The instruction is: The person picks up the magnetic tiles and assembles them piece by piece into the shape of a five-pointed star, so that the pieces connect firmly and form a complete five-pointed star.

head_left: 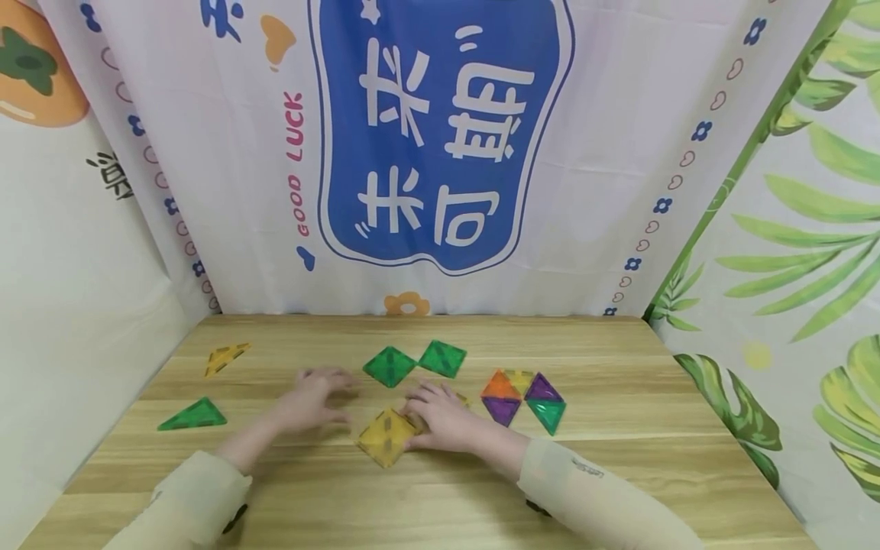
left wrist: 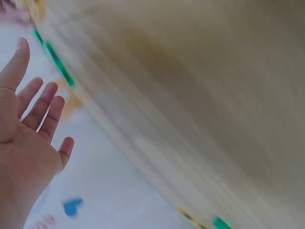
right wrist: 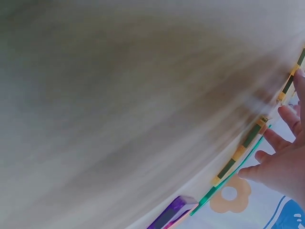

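Near the middle of the table, a yellow diamond (head_left: 385, 438) made of two translucent triangle tiles lies flat. My right hand (head_left: 441, 418) is at its right corner, fingers loosely spread and thumb at the tile edge. Partly behind that hand a bit of another yellow tile (head_left: 462, 397) shows. In the right wrist view, yellow tiles (right wrist: 243, 145) lie edge-on beside the fingers. To the left of the diamond, my left hand (head_left: 315, 400) hovers with fingers apart and holds nothing. The left wrist view shows its palm (left wrist: 28, 157) and spread fingers.
Two green diamonds (head_left: 390, 367) lie beyond the hands. On the right is a cluster of orange, purple, yellow and green triangles (head_left: 502, 411). A yellow triangle (head_left: 224, 357) and a green triangle (head_left: 196, 414) lie at left. Printed cloths (head_left: 598, 153) hang around the wooden table (head_left: 440, 504).
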